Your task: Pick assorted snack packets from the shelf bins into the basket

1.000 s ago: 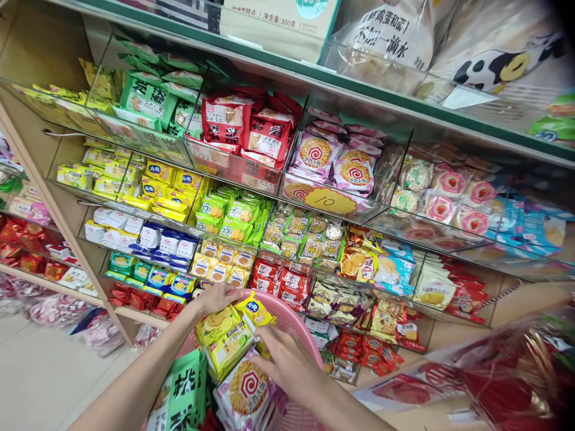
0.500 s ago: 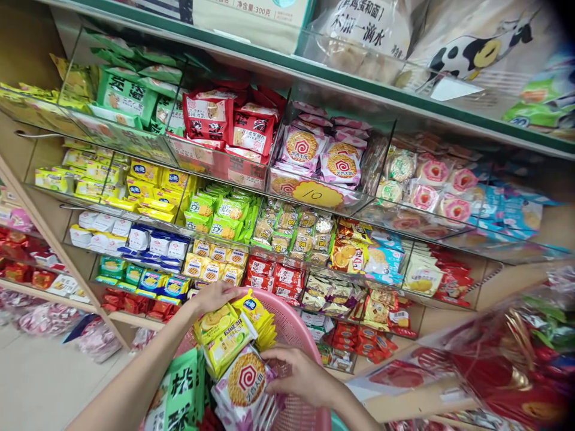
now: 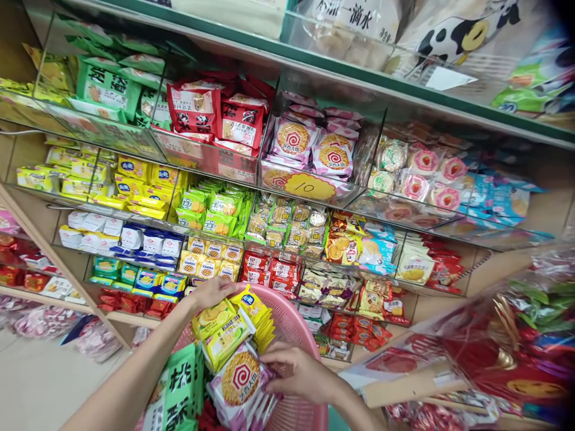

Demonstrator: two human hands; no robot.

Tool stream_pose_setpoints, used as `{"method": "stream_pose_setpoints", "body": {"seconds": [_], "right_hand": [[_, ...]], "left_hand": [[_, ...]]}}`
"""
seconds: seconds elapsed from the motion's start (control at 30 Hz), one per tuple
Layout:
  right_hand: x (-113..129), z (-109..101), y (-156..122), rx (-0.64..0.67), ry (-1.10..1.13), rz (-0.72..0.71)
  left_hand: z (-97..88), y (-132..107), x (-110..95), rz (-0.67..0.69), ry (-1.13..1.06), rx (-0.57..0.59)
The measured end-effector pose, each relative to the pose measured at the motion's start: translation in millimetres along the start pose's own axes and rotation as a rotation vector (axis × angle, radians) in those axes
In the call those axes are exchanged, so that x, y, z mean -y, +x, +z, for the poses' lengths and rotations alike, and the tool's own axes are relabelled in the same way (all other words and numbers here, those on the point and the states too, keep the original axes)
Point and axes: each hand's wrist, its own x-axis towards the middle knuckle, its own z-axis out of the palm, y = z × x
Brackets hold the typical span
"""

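A pink plastic basket (image 3: 287,311) with a perforated wall stands low in front of the shelves. My left hand (image 3: 213,294) is closed at its far left rim; its fingertips are partly hidden. My right hand (image 3: 299,371) has thumb and fingers against the edge of a row of sesame biscuit packets (image 3: 240,377), white and purple with a round biscuit printed on them, inside the basket. Yellow lemon biscuit packets (image 3: 222,332) and other yellow packets (image 3: 258,314) lie beyond these. Green packets (image 3: 177,383) fill the left side, with some red wrappers below.
Glass-fronted shelves (image 3: 202,155) hold rows of wrapped biscuits, among them more sesame biscuit packets (image 3: 294,140), under a yellow price tag (image 3: 309,187). Clear-wrapped red goods (image 3: 507,359) jut out at the right. Pale floor (image 3: 36,383) shows at lower left.
The shelves have shifted slightly left and up in view. Both hands keep nearly the same places at the basket, and the sesame biscuit packets sit slightly further left.
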Motion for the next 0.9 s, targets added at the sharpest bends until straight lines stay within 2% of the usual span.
{"method": "stream_pose_setpoints", "body": {"seconds": [0.1,0.3,0.4,0.5,0.57,0.73,0.83,0.9], "right_hand": [[2.6,1.5,-2.8,-0.012,-0.059,0.035],[6.7,6.8,-1.5,0.073,-0.17,0.049],[14.2,-3.9,-3.9,0.041,-0.2,0.066],[35.7,-31.2,-7.7,-0.032,-0.282,0.112],[59.1,-54.4,-8.4,-0.111,-0.361,0.085],[129.0,-117.0,4.2,-0.403,-0.599,-0.169],[167.9,-162.4,18.8,-0.575,-0.806,-0.355],[190.5,-194.8,29.0,-0.679,-0.991,-0.402]], "left_hand": [[-0.2,-1.3,-1.5,-0.008,0.005,0.009],[0.1,-1.8,-2.1,-0.019,0.025,0.0],[0.5,-0.5,-0.2,-0.013,0.066,-0.018],[1.6,1.4,2.2,0.004,0.104,-0.023],[2.6,2.8,3.9,0.018,0.106,-0.015],[5.1,5.9,10.4,0.016,0.126,-0.037],[5.9,6.1,15.4,0.019,0.112,-0.047],[6.0,5.0,18.7,0.017,0.101,-0.055]]}}
